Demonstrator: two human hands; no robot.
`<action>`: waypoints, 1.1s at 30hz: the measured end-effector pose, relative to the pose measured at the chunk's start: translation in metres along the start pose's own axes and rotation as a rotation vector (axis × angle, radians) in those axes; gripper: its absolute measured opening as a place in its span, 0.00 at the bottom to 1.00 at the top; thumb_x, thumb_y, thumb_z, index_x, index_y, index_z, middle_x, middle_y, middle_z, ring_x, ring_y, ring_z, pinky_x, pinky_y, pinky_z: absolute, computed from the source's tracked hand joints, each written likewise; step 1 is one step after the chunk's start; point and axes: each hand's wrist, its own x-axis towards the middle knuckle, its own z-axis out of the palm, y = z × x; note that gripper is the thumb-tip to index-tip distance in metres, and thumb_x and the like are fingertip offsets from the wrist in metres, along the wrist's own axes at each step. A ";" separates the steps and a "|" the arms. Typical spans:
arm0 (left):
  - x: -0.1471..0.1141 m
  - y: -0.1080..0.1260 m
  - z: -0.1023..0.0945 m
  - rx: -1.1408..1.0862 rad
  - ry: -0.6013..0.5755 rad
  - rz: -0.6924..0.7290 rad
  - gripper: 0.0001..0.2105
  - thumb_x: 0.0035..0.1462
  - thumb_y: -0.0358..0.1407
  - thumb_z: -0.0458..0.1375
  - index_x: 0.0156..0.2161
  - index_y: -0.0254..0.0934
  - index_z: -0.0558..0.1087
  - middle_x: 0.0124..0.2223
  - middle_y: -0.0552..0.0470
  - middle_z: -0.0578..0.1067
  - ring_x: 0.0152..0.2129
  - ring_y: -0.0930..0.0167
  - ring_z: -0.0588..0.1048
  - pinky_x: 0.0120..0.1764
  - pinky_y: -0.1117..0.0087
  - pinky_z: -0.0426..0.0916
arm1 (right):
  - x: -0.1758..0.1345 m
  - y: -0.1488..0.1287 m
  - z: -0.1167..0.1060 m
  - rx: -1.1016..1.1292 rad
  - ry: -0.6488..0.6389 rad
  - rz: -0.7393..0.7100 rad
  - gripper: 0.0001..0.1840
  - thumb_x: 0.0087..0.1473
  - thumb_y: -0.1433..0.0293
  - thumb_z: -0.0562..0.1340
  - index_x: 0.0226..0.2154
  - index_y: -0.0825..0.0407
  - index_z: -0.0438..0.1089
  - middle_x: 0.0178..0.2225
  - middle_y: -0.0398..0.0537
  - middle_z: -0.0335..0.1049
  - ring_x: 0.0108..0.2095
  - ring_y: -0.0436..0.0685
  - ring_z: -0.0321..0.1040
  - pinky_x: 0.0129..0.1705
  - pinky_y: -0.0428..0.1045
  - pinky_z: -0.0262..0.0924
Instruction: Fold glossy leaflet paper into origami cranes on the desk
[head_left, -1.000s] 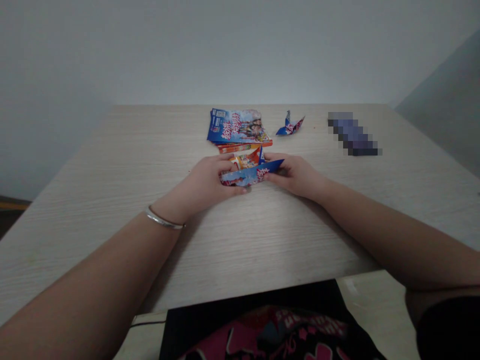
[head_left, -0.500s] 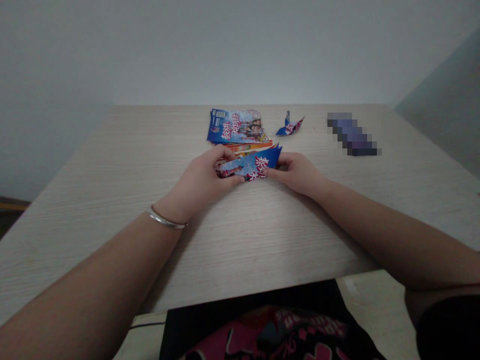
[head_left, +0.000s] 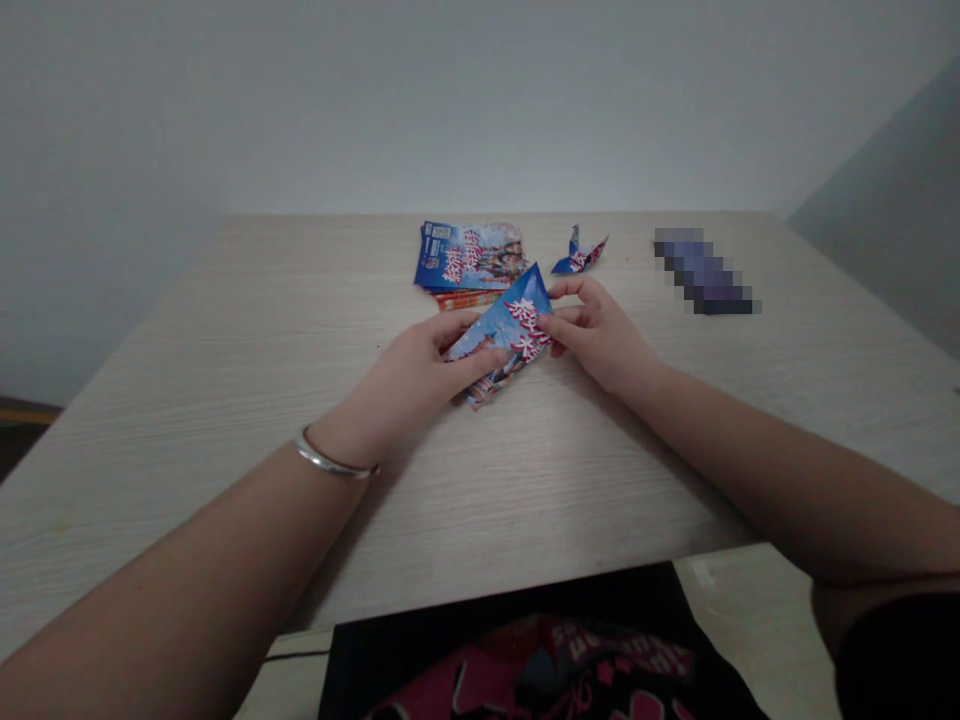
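Note:
Between my hands is a folded paper leaflet point(head_left: 504, 332), blue with white and red lettering, its pointed blue tip aimed away from me. My left hand point(head_left: 439, 365) grips its lower left part, thumb on top and fingers behind it. At the right edge, my right hand point(head_left: 589, 330) pinches the paper between thumb and fingers. A stack of printed leaflets point(head_left: 469, 255) lies just beyond, partly covered by the folded one. Right of the stack stands a small folded paper figure point(head_left: 580, 254) with upturned points, in the same blue print.
A pixelated dark, oblong object point(head_left: 705, 272) lies at the back right of the pale wood-grain table point(head_left: 465, 510). Behind the table rises a plain wall point(head_left: 480, 110). A silver bracelet point(head_left: 334, 460) circles my left wrist.
The folded leaflet has turned, so its blue tip now points up and away and its flat face shows more. My right fingers have shifted along its right edge.

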 end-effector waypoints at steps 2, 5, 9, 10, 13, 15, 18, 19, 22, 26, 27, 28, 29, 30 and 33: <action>0.000 0.004 -0.001 0.000 -0.057 -0.048 0.16 0.58 0.42 0.63 0.50 0.38 0.80 0.43 0.49 0.83 0.35 0.68 0.79 0.37 0.68 0.72 | -0.001 -0.002 0.001 -0.003 -0.005 0.023 0.25 0.46 0.58 0.73 0.41 0.46 0.62 0.21 0.31 0.71 0.20 0.47 0.64 0.24 0.45 0.58; 0.000 0.009 -0.002 0.109 -0.089 -0.135 0.11 0.57 0.40 0.62 0.42 0.37 0.81 0.37 0.51 0.83 0.30 0.68 0.77 0.34 0.68 0.70 | -0.002 -0.005 0.003 -0.025 -0.020 0.048 0.21 0.47 0.60 0.72 0.40 0.47 0.65 0.20 0.32 0.71 0.19 0.47 0.62 0.23 0.45 0.56; -0.001 0.009 -0.002 0.187 -0.056 -0.100 0.12 0.58 0.41 0.61 0.42 0.38 0.81 0.39 0.51 0.83 0.31 0.67 0.78 0.36 0.66 0.71 | -0.002 -0.005 0.004 -0.031 -0.022 0.053 0.17 0.48 0.61 0.71 0.39 0.48 0.69 0.21 0.34 0.72 0.20 0.47 0.63 0.24 0.45 0.58; -0.001 0.008 -0.002 0.185 -0.056 -0.078 0.12 0.58 0.41 0.61 0.44 0.38 0.80 0.40 0.51 0.83 0.33 0.66 0.78 0.38 0.65 0.71 | -0.001 -0.005 0.004 -0.025 -0.019 0.058 0.17 0.48 0.62 0.71 0.39 0.48 0.69 0.21 0.34 0.73 0.20 0.47 0.63 0.25 0.46 0.59; 0.000 0.003 -0.001 0.156 -0.047 -0.017 0.17 0.59 0.40 0.62 0.52 0.38 0.78 0.48 0.48 0.82 0.40 0.65 0.79 0.48 0.61 0.72 | 0.000 -0.003 0.004 -0.003 -0.028 0.069 0.17 0.48 0.61 0.71 0.39 0.48 0.71 0.23 0.36 0.75 0.22 0.49 0.67 0.27 0.47 0.63; 0.000 0.000 0.000 0.113 -0.051 0.024 0.22 0.58 0.39 0.63 0.58 0.38 0.74 0.54 0.46 0.80 0.46 0.63 0.78 0.53 0.58 0.70 | 0.000 -0.003 0.004 0.012 -0.040 0.070 0.17 0.48 0.61 0.72 0.39 0.48 0.71 0.24 0.37 0.75 0.23 0.50 0.68 0.28 0.48 0.66; -0.001 -0.002 0.004 0.000 -0.092 0.073 0.26 0.59 0.40 0.64 0.61 0.38 0.70 0.59 0.45 0.77 0.52 0.62 0.76 0.58 0.58 0.69 | 0.000 -0.003 0.004 0.016 -0.033 0.056 0.16 0.49 0.61 0.71 0.40 0.47 0.72 0.25 0.37 0.75 0.25 0.51 0.70 0.29 0.49 0.67; -0.001 -0.002 0.005 -0.062 -0.102 0.070 0.25 0.60 0.40 0.63 0.61 0.38 0.70 0.59 0.45 0.76 0.53 0.62 0.76 0.58 0.58 0.69 | 0.000 -0.002 0.003 0.006 -0.026 0.050 0.16 0.50 0.61 0.71 0.41 0.47 0.72 0.26 0.38 0.76 0.25 0.51 0.70 0.29 0.48 0.67; -0.002 -0.002 0.009 -0.268 -0.053 0.018 0.22 0.66 0.44 0.57 0.62 0.38 0.69 0.61 0.43 0.75 0.54 0.61 0.75 0.57 0.56 0.70 | 0.003 0.000 -0.004 -0.040 0.046 0.017 0.16 0.53 0.61 0.69 0.44 0.47 0.73 0.30 0.41 0.77 0.27 0.51 0.71 0.27 0.47 0.66; -0.002 -0.006 0.007 -0.152 0.175 0.061 0.21 0.63 0.41 0.60 0.60 0.40 0.70 0.63 0.44 0.72 0.59 0.60 0.71 0.59 0.55 0.69 | 0.012 0.003 -0.024 -0.156 0.307 -0.203 0.12 0.56 0.61 0.66 0.43 0.45 0.72 0.39 0.43 0.78 0.36 0.53 0.74 0.30 0.48 0.68; -0.001 -0.008 0.006 -0.053 0.236 0.097 0.22 0.61 0.40 0.62 0.60 0.39 0.70 0.63 0.43 0.72 0.60 0.60 0.70 0.60 0.54 0.68 | 0.013 0.002 -0.029 -0.220 0.365 -0.299 0.11 0.56 0.62 0.67 0.42 0.45 0.73 0.40 0.44 0.78 0.39 0.55 0.75 0.31 0.48 0.68; 0.000 -0.010 0.004 0.046 0.286 0.139 0.23 0.60 0.39 0.63 0.59 0.39 0.70 0.62 0.43 0.72 0.60 0.60 0.70 0.60 0.54 0.68 | 0.013 0.001 -0.033 -0.295 0.403 -0.396 0.10 0.56 0.63 0.67 0.41 0.45 0.74 0.41 0.45 0.78 0.42 0.56 0.75 0.32 0.49 0.68; 0.001 -0.011 0.003 0.124 0.320 0.191 0.23 0.59 0.38 0.64 0.59 0.39 0.70 0.61 0.43 0.73 0.59 0.60 0.70 0.60 0.54 0.68 | 0.012 -0.001 -0.035 -0.382 0.393 -0.468 0.09 0.57 0.64 0.66 0.42 0.45 0.76 0.43 0.47 0.79 0.44 0.58 0.74 0.33 0.50 0.69; 0.001 -0.011 0.002 0.183 0.339 0.246 0.23 0.59 0.38 0.65 0.59 0.40 0.71 0.60 0.43 0.73 0.58 0.61 0.71 0.59 0.54 0.68 | 0.010 -0.004 -0.035 -0.474 0.366 -0.532 0.09 0.59 0.65 0.64 0.42 0.45 0.77 0.43 0.47 0.79 0.44 0.58 0.74 0.35 0.52 0.69; 0.001 -0.005 0.002 0.269 0.323 0.404 0.22 0.59 0.37 0.66 0.58 0.41 0.72 0.55 0.46 0.77 0.51 0.64 0.75 0.56 0.58 0.70 | 0.001 -0.015 -0.028 -0.726 0.199 -0.712 0.08 0.61 0.68 0.63 0.40 0.45 0.78 0.42 0.46 0.81 0.43 0.59 0.74 0.47 0.58 0.69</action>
